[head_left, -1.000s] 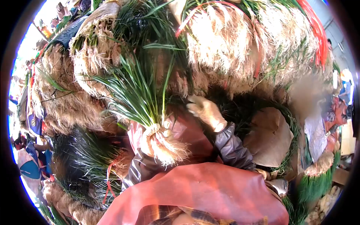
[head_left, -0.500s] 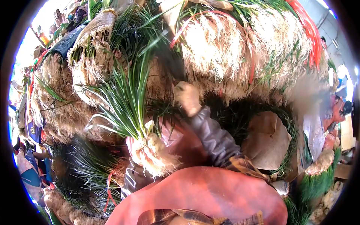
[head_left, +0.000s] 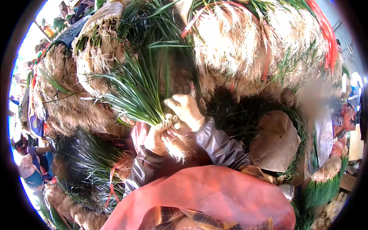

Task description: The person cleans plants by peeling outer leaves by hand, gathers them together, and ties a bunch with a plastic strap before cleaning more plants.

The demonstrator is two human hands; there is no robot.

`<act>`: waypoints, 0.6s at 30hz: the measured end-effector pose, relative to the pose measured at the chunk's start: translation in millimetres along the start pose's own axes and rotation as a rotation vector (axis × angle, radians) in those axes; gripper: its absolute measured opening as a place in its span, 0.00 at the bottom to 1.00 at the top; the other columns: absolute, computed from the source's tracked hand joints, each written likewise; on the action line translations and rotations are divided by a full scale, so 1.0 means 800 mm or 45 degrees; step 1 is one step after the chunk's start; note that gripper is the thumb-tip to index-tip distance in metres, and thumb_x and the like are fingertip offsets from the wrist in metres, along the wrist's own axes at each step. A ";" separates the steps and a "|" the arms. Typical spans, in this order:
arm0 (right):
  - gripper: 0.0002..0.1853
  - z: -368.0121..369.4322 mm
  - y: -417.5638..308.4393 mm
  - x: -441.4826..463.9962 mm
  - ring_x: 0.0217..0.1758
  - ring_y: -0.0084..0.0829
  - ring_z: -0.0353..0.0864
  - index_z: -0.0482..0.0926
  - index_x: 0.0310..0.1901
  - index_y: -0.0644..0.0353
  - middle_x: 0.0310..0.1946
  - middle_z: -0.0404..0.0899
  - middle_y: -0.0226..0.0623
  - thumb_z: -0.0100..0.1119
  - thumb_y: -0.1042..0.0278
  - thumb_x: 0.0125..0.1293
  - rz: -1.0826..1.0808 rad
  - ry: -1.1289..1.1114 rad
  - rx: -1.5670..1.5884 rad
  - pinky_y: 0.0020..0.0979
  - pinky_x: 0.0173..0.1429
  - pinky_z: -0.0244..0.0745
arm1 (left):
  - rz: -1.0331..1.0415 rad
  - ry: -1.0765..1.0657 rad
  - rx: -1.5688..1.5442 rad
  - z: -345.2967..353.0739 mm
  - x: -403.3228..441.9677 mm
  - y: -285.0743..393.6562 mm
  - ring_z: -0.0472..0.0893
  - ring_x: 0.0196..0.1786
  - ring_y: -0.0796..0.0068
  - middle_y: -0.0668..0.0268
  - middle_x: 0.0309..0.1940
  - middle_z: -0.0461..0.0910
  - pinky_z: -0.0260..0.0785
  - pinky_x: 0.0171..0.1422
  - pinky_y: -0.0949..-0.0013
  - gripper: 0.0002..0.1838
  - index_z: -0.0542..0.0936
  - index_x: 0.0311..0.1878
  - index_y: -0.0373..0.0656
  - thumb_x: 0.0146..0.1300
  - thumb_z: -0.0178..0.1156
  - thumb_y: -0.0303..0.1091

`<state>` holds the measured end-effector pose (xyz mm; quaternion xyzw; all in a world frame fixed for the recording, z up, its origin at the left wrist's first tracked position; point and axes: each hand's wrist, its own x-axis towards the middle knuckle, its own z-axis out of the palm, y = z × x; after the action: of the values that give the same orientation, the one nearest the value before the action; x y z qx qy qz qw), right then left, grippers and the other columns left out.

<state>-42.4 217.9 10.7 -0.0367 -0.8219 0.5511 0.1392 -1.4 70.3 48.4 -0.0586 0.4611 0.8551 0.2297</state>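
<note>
My gloved left hand [head_left: 155, 141] is closed around the lower stems of a bunch of onion-like green seedlings [head_left: 147, 97]. Its long leaves fan up and to the left, and a tuft of pale roots [head_left: 178, 147] hangs below my fingers. My gloved right hand [head_left: 187, 110] is at the right side of the stems, right beside my left fingers. The right fingers are curled in against the bunch; whether anything is pinched in them is hidden.
Stacked root bundles [head_left: 226, 42] with red ties form a wall ahead. A tied green bundle [head_left: 94, 157] lies at lower left. On the right are a brown sheet [head_left: 274, 142] and another bundle [head_left: 324, 184]. An orange-red apron [head_left: 214, 195] covers my lap.
My right hand has come down and left to the stems of the bunch. My left hand has turned the bunch and shifted it slightly right and up.
</note>
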 end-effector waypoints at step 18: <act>0.23 -0.043 0.088 0.047 0.36 0.44 0.85 0.80 0.31 0.62 0.31 0.84 0.46 0.60 0.45 0.65 0.140 0.160 -0.922 0.41 0.39 0.77 | -0.210 -0.474 -0.711 -0.061 0.008 -0.025 0.76 0.38 0.72 0.57 0.45 0.78 0.73 0.40 0.70 0.27 0.67 0.64 0.35 0.60 0.57 0.24</act>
<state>-76.0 284.6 -34.7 -0.1616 -0.9503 0.2281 0.1374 -3.5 42.2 3.2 0.0006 0.1532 0.9228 0.3534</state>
